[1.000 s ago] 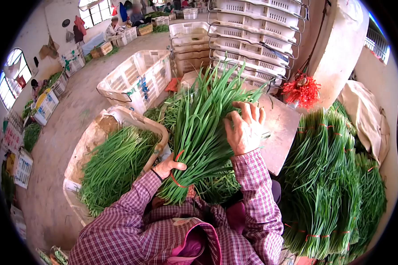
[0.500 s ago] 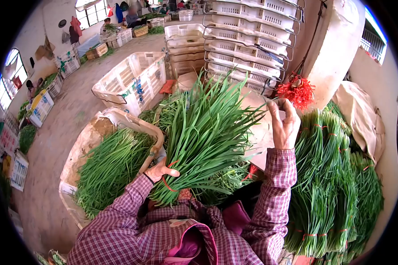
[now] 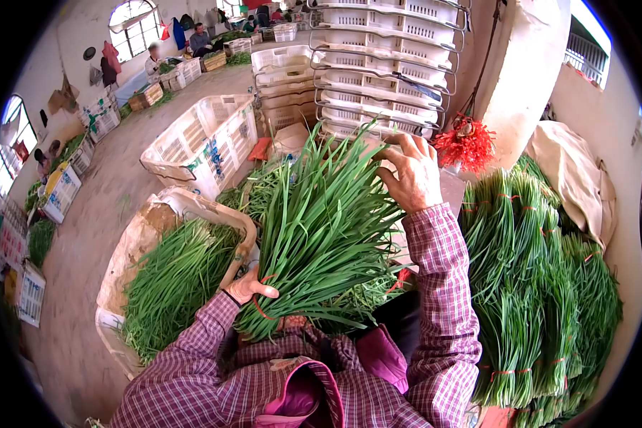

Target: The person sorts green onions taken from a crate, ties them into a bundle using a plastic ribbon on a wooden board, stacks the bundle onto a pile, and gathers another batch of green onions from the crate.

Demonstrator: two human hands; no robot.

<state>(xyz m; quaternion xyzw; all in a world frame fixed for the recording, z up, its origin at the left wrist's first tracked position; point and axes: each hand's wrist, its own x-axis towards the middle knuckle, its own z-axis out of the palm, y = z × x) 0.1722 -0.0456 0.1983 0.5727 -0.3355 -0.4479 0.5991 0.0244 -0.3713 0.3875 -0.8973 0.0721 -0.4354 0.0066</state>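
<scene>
A big bunch of long green leaves (image 3: 328, 221) fans out in front of me, with a red band round its lower end. My left hand (image 3: 248, 287) grips the bunch at that band, its thumb lying across the stems. At the upper right of the bunch is my right hand (image 3: 411, 171), its fingers curled over and close to the leaf tips; whether it pinches a leaf is too small to tell. Loose leaves lie beneath the bunch. A worn white crate (image 3: 132, 246) on the left holds more loose greens (image 3: 175, 285).
Banded bundles (image 3: 521, 285) are piled at the right, beside a beige cloth (image 3: 574, 175). Red ties (image 3: 466, 143) hang by the pillar (image 3: 524, 78). Stacked white crates (image 3: 385, 64) stand ahead, an empty crate (image 3: 207, 146) left of them. People (image 3: 200, 39) sit farther back.
My right hand moved out to the right of the bunch, fingertips together, then came back to the leaf tips. My left hand has kept its hold on the banded end.
</scene>
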